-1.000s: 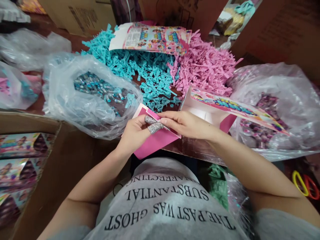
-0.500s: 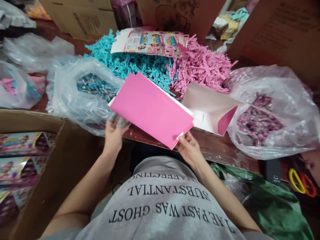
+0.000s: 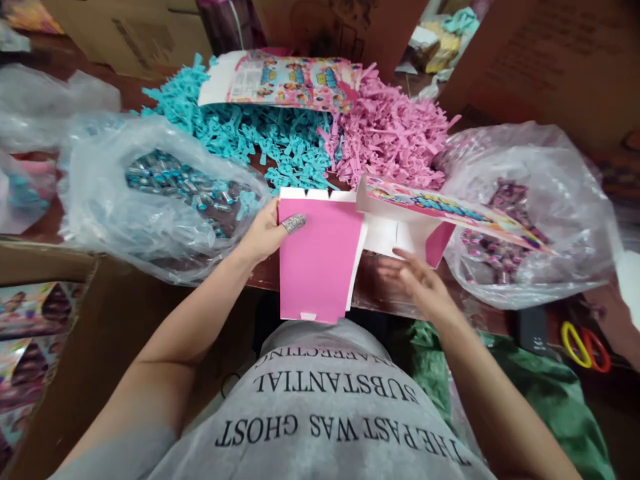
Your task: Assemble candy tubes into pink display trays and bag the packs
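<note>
A left hand (image 3: 265,233) grips the upper left edge of a flat pink box (image 3: 320,257), thumb wrapped in glittery tape pressed on its face. The box hangs upright over the worktop (image 3: 370,293) edge, plain pink with a white notched top flap and a small tab at the bottom. The right hand (image 3: 417,283), blurred, is spread with fingers released, just beside the box and under an opened printed carton (image 3: 430,213). Behind lie blue shreds (image 3: 260,137) and pink shreds (image 3: 390,137), flanked by plastic bags (image 3: 150,193) of wrapped pieces.
</note>
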{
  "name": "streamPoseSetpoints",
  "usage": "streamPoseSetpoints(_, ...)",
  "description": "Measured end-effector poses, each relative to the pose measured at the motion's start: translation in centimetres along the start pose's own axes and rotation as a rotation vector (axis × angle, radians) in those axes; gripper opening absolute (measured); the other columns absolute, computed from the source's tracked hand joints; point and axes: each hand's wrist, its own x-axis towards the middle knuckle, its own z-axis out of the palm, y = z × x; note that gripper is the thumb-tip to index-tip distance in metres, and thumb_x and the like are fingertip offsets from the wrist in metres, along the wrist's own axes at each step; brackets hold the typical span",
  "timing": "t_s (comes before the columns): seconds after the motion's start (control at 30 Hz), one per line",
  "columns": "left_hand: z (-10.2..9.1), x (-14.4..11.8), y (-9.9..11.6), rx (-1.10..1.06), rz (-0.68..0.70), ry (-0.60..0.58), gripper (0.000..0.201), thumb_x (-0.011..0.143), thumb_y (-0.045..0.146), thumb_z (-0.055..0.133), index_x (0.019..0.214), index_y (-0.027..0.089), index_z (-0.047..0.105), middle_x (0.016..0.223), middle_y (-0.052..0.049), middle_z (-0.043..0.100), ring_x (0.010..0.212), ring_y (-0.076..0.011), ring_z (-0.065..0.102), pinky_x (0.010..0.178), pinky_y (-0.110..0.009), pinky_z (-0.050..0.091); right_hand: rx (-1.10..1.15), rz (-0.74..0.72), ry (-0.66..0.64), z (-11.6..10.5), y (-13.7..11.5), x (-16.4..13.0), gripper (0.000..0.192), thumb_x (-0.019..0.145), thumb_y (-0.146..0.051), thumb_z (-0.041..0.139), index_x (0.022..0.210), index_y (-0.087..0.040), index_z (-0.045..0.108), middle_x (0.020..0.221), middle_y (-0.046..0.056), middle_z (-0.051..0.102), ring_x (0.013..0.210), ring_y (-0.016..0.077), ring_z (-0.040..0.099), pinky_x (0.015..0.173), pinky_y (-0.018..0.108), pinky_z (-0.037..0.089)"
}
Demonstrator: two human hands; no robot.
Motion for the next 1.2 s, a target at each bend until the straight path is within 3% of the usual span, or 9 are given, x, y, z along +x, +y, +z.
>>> streamPoseSetpoints(0.1,2.1,0.0,-0.7,0.05,-0.073,-0.17,0.059,0.072,0.051,0.095,0.116,0.019,0.073,0.109,-0.008,0.078,0.098,-0.022,0.073,0.086,-0.028,0.059,-0.124,-0.179,-0.019,0.4,-2.9,3.1,0.057,0.085,-0.061,0.083,0.128,-0.031,0.062,0.131,0.008,0.073,0.119,0.023,0.071,0.107,0.044,0.057)
streamPoseSetpoints(0.27,3.3,0.5,-1.9,0.058,0.022,-0.171,0.045,0.084,0.05,0.085,0.118,0.021,0.078,0.123,-0.01,0.078,0.12,-0.0247,0.07,0.107,-0.032,0.054,-0.294,-0.255,-0.1,0.8,-5.0,7.2,0.039,0.088,-0.057,0.081,0.099,-0.022,0.067,0.096,0.001,0.073,0.087,0.0158,0.068,0.081,0.029,0.054)
streamPoseSetpoints(0.57,2.2,0.7,-2.4,0.108,-0.102,-0.103,0.027,0.08,0.027,0.077,0.105,0.017,0.081,0.1,-0.007,0.082,0.084,-0.0168,0.072,0.085,-0.027,0.06,-0.385,-0.304,-0.209,0.2,-3.4,9.3,0.045,0.094,-0.049,0.074,0.133,-0.028,0.069,0.119,0.004,0.079,0.102,0.0216,0.074,0.091,0.036,0.058)
streamPoseSetpoints(0.8,1.8,0.5,-3.4,0.253,0.004,-0.08,0.014,0.087,0.027,0.071,0.092,0.017,0.08,0.098,-0.008,0.082,0.095,-0.0214,0.075,0.093,-0.032,0.06,-0.796,-0.744,-0.18,3.0,-4.5,7.7,0.015,0.099,-0.024,0.059,0.105,-0.027,0.072,0.123,0.005,0.08,0.116,0.0246,0.073,0.101,0.043,0.056)
streamPoseSetpoints(0.87,2.0,0.0,-3.1,0.332,0.07,-0.099,0.018,0.091,0.027,0.068,0.099,0.017,0.08,0.106,-0.009,0.082,0.103,-0.0227,0.075,0.098,-0.035,0.059,-0.867,-0.703,-0.112,4.0,-5.5,7.7,0.008,0.098,-0.029,0.063,0.101,-0.025,0.069,0.113,0.006,0.081,0.104,0.0241,0.075,0.089,0.039,0.056)
streamPoseSetpoints(0.97,2.7,-2.1,-1.5,0.553,0.295,0.04,0.03,0.092,0.026,0.07,0.121,0.018,0.075,0.135,-0.013,0.073,0.127,-0.0274,0.067,0.108,-0.04,0.056,-0.841,-0.543,-0.033,4.8,-7.4,8.8,0.028,0.1,-0.048,0.063,0.086,-0.023,0.064,0.083,0.002,0.073,0.075,0.0191,0.066,0.07,0.033,0.049)
streamPoseSetpoints(1.07,3.9,-5.5,0.6,0.599,0.444,0.217,0.038,0.091,0.027,0.075,0.129,0.019,0.071,0.136,-0.014,0.069,0.122,-0.0268,0.068,0.102,-0.038,0.057,-0.83,-0.419,-0.15,4.8,-9.4,9.9,0.037,0.1,-0.055,0.058,0.084,-0.023,0.063,0.074,0.001,0.066,0.07,0.0173,0.059,0.066,0.031,0.043)
streamPoseSetpoints(1.13,4.9,-7.6,1.9,0.492,0.316,0.125,0.024,0.095,0.029,0.073,0.116,0.018,0.076,0.113,-0.01,0.077,0.1,-0.0212,0.073,0.089,-0.032,0.06,-0.86,-0.356,-0.29,4.8,-10.5,10.0,0.031,0.098,-0.053,0.062,0.097,-0.023,0.068,0.082,0.001,0.071,0.076,0.0185,0.063,0.068,0.03,0.044)
streamPoseSetpoints(1.2,5.9,-9.0,2.6,0.354,0.049,-0.031,0.017,0.096,0.031,0.07,0.098,0.017,0.079,0.091,-0.007,0.078,0.075,-0.0151,0.071,0.07,-0.025,0.057,-0.917,-0.356,-0.372,5.2,-11.5,9.7,0.028,0.098,-0.048,0.061,0.107,-0.023,0.069,0.093,0.003,0.076,0.083,0.0202,0.066,0.073,0.032,0.047)
